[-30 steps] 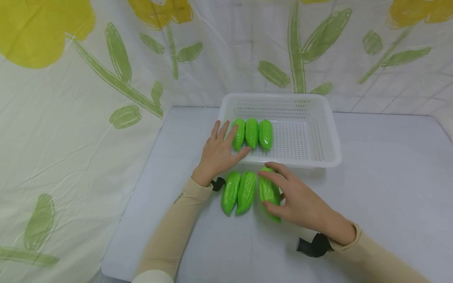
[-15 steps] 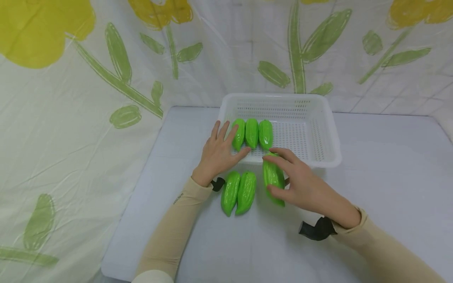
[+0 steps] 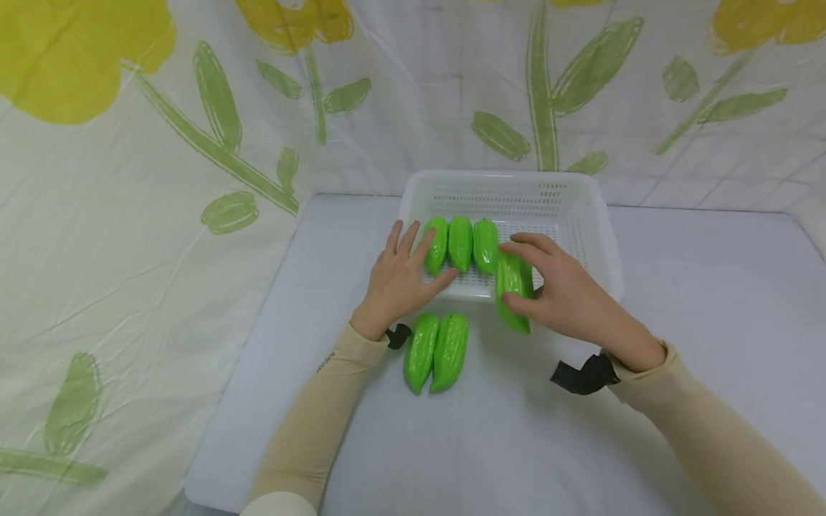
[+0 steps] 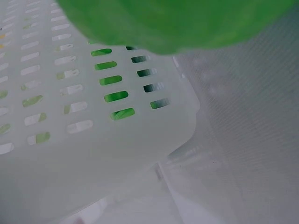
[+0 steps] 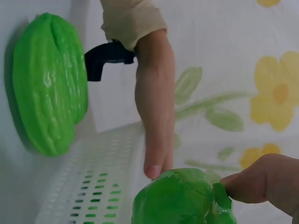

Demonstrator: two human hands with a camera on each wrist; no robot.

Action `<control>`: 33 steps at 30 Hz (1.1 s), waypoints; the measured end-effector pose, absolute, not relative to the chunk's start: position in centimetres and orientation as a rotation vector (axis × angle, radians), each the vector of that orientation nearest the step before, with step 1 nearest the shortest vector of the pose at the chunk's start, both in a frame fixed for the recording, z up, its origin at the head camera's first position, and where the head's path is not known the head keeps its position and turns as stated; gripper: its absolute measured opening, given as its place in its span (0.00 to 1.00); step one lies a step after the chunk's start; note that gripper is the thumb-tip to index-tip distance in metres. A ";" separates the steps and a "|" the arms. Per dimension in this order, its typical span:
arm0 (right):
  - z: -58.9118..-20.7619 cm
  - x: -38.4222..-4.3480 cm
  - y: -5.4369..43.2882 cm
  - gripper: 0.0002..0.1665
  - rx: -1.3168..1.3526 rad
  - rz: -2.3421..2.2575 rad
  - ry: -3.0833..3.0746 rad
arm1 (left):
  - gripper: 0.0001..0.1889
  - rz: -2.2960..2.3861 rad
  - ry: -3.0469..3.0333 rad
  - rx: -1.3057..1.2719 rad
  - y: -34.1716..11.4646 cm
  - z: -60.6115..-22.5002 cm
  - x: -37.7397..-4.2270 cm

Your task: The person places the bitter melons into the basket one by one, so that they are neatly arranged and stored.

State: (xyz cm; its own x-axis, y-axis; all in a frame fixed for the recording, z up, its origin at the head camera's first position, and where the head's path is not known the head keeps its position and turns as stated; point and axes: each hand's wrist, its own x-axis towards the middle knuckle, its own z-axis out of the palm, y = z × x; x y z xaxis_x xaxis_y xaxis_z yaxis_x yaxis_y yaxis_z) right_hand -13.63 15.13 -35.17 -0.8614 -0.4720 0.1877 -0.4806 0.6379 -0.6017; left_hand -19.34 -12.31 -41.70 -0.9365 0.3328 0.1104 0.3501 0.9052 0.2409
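Observation:
My right hand (image 3: 571,297) grips a glossy green bitter melon (image 3: 514,276) between thumb and fingers, over the front rim of a white slotted plastic basket (image 3: 609,251). In the right wrist view, the end of this held melon (image 5: 175,200) shows below my thumb (image 5: 252,182). Fingers spread and straight, my left hand (image 3: 400,279) lies at the basket's front left corner. Three bitter melons (image 3: 459,244) lie side by side in the basket's left part. Two others (image 3: 449,351) lie together on the table before it, close to my left wrist.
The pale table (image 3: 703,322) carries the basket near its back edge. A hanging cloth (image 3: 413,93) printed with yellow flowers stands behind and to the left. Each wrist wears a black camera mount (image 3: 586,374).
The right hand has carried its bitter melon up and forward, slightly rightward, from the table to over the basket's front rim. The left hand stays where it was.

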 end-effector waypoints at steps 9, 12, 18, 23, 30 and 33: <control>-35.3 -16.0 16.3 0.36 0.793 1.017 -2.855 | 0.46 -0.392 -2.986 -0.551 -12.3 -41.6 -19.3; -35.2 -17.2 16.8 0.37 0.772 1.001 -2.882 | 0.46 -0.394 -2.985 -0.551 -12.3 -41.6 -19.2; -35.1 -19.4 17.4 0.38 0.721 1.000 -2.950 | 0.46 -0.391 -2.986 -0.546 -12.3 -41.7 -19.3; -35.1 -21.2 17.6 0.39 0.689 0.965 -3.026 | 0.47 -0.398 -2.992 -0.541 -12.4 -41.7 -19.3; -35.3 -23.8 17.6 0.39 0.726 0.902 -3.087 | 0.46 -0.412 -3.000 -0.535 -12.4 -41.8 -19.3; -35.6 -24.9 17.6 0.39 0.740 0.866 -3.127 | 0.46 -0.413 -2.997 -0.539 -12.4 -41.7 -19.4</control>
State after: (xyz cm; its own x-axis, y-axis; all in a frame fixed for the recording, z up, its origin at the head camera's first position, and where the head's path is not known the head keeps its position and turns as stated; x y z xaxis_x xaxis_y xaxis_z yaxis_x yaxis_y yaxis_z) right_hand -24.87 17.61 -35.62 -0.8846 -0.4626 -0.0598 -0.3660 0.7679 -0.5257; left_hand -19.36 -12.44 -41.74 -0.9361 0.3326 0.1144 0.3511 0.9024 0.2496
